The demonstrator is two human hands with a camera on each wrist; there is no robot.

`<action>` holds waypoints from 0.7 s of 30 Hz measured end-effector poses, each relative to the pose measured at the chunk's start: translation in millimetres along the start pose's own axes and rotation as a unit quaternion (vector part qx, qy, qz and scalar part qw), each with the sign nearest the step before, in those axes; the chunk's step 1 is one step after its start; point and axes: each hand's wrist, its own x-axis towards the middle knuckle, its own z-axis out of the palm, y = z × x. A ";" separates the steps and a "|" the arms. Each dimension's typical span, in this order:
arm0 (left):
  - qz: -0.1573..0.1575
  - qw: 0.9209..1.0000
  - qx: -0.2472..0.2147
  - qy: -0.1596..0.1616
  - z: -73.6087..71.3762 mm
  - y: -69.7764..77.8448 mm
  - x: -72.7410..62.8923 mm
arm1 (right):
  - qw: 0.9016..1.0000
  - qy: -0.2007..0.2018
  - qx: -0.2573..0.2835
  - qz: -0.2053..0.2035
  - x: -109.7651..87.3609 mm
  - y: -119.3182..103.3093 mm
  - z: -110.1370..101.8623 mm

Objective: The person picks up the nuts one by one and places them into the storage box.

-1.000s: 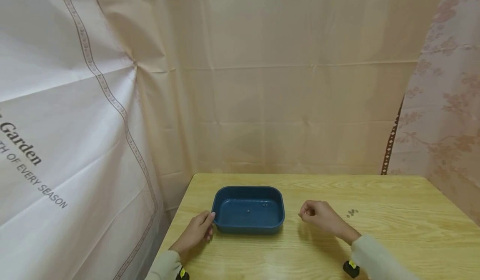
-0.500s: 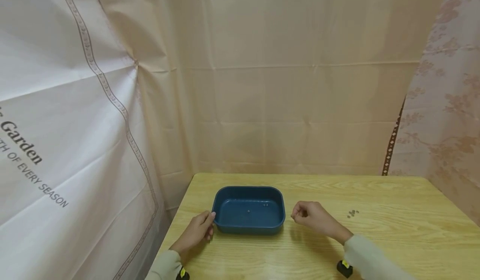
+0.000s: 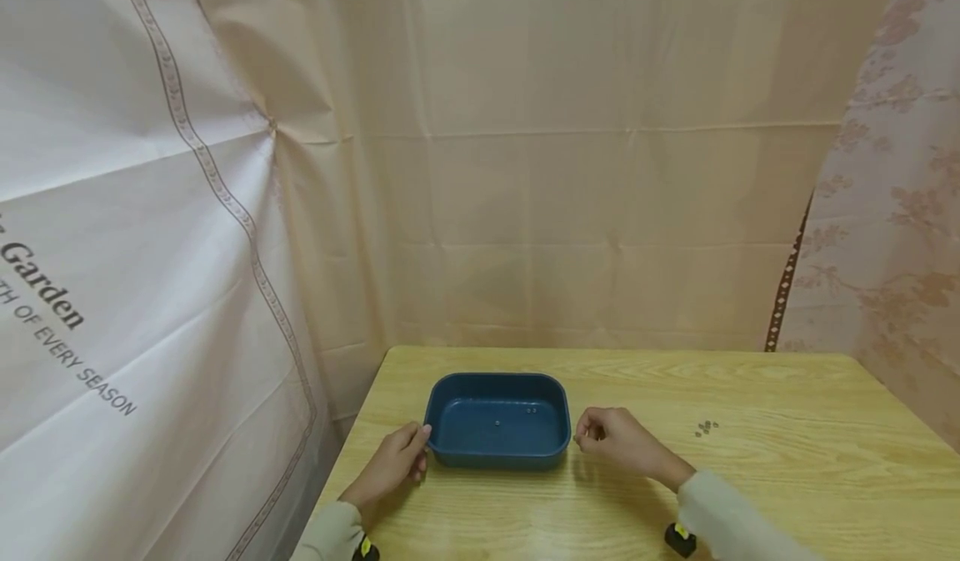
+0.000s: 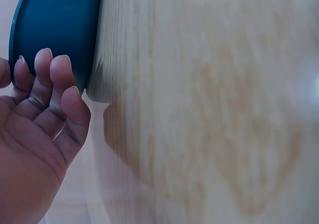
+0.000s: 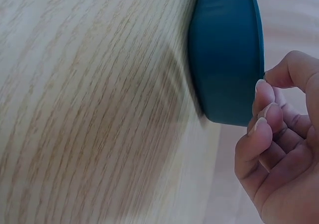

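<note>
A blue rectangular plastic tub (image 3: 498,463) stands on the wooden table, with a few tiny ring-like metal nuts (image 3: 531,411) on its floor. My left hand (image 3: 392,461) grips the tub's left end, thumb at the rim and fingers against the outer wall, as the left wrist view (image 4: 45,114) also shows. Just off the tub's right end, my right hand (image 3: 626,443) pinches a tiny nut between thumb and forefinger; the fingertips hide most of it. In the right wrist view the other fingers of that hand (image 5: 284,149) are curled beside the tub's wall (image 5: 227,59).
Several more small nuts (image 3: 706,429) lie in a loose group on the table (image 3: 795,428), right of my right hand. Beige cloth (image 3: 562,211) hangs behind the table, and a white printed cloth (image 3: 112,236) hangs on the left.
My right hand has moved left and slightly nearer to me, up to the tub's right end, still pinching. My left hand and the tub have stayed in place.
</note>
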 end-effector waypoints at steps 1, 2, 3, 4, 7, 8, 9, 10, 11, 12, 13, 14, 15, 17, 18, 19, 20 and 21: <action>-0.001 1.000 -0.003 0.000 -0.1 -0.4 0.4 | 1.000 0.000 -0.001 -0.001 0.5 0.0 0.4; 0.000 1.000 -0.004 0.000 -0.2 -0.5 0.5 | 1.000 -0.002 -0.001 -0.001 1.0 0.0 0.7; 0.001 1.000 -0.005 0.000 -0.1 -1.0 0.8 | 1.000 -0.001 -0.003 -0.002 1.5 0.2 1.3; 0.001 1.000 -0.006 0.000 -0.2 -1.5 1.2 | 1.000 -0.001 -0.004 -0.002 1.9 0.6 1.9; 0.002 1.000 -0.002 -0.003 -0.4 -3.2 1.9 | 1.000 0.001 -0.011 -0.005 2.9 1.8 3.6; 0.004 1.000 0.000 -0.004 -0.5 -3.3 1.7 | 1.000 0.000 -0.014 -0.007 2.9 2.1 4.2; 0.004 1.000 0.002 -0.005 -0.6 -3.8 1.9 | 1.000 0.000 -0.016 -0.009 3.1 2.3 4.6; 0.007 1.000 0.003 -0.006 -0.9 -4.0 1.8 | 1.000 -0.001 -0.018 -0.010 3.3 2.2 4.7; 0.008 1.000 0.006 -0.005 -1.2 -3.7 1.7 | 1.000 -0.003 -0.019 -0.013 3.4 1.9 4.6; 0.009 1.000 0.005 -0.005 -1.4 -3.4 1.6 | 1.000 -0.005 -0.019 -0.014 3.6 1.3 4.5; 0.011 1.000 0.006 -0.004 -1.6 -3.1 1.7 | 1.000 -0.006 -0.020 -0.016 3.8 0.9 4.4; 0.012 1.000 0.004 -0.002 -1.6 -2.6 1.7 | 1.000 -0.007 -0.022 -0.016 4.0 0.6 4.3; 0.012 1.000 0.003 -0.001 -1.6 -2.4 1.7 | 1.000 -0.008 -0.021 -0.016 4.1 0.2 4.3; 0.012 1.000 0.003 0.001 -1.5 -1.5 1.4 | 1.000 -0.009 -0.021 -0.014 3.9 -0.1 4.5; 0.012 1.000 0.002 0.000 -1.4 -1.7 1.3 | 1.000 -0.010 -0.022 -0.014 3.8 0.0 4.7; 0.012 1.000 0.003 0.000 -1.2 -1.9 1.0 | 1.000 -0.011 -0.022 -0.013 3.6 0.1 5.0; 0.011 1.000 0.003 -0.001 -1.0 -2.6 0.8 | 1.000 -0.012 -0.022 -0.012 3.4 0.3 5.4; 0.010 1.000 0.003 -0.002 -0.8 -3.2 0.6 | 1.000 -0.013 -0.020 -0.012 3.1 0.4 5.8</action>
